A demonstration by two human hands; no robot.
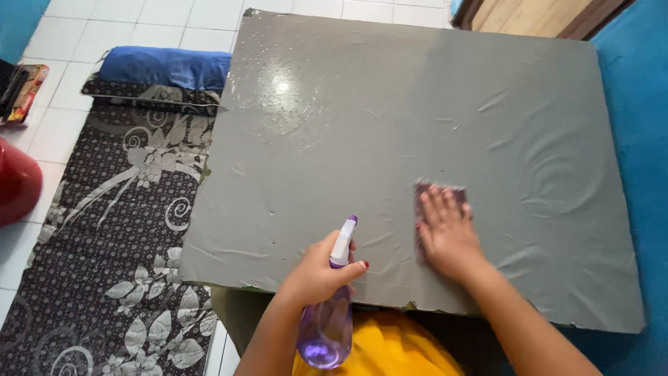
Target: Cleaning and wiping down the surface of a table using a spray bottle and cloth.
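Observation:
My left hand (316,271) grips a clear purple spray bottle (328,327) with a white nozzle, held over the near edge of a grey plastic-covered tabletop (390,104). My right hand (447,233) lies flat, fingers spread, pressing a dark purple cloth (440,191) against the tabletop, right of the bottle. Only the cloth's far edge shows past my fingers. A wet, shiny patch with droplets (278,90) covers the far left part of the grey surface.
A dark floral mat (118,230) lies on the white tiled floor at left, with a blue cushion (163,66) at its far end. A red object (15,182) sits at the left edge. Blue wall (637,83) borders the right. Yellow clothing (390,348) shows below.

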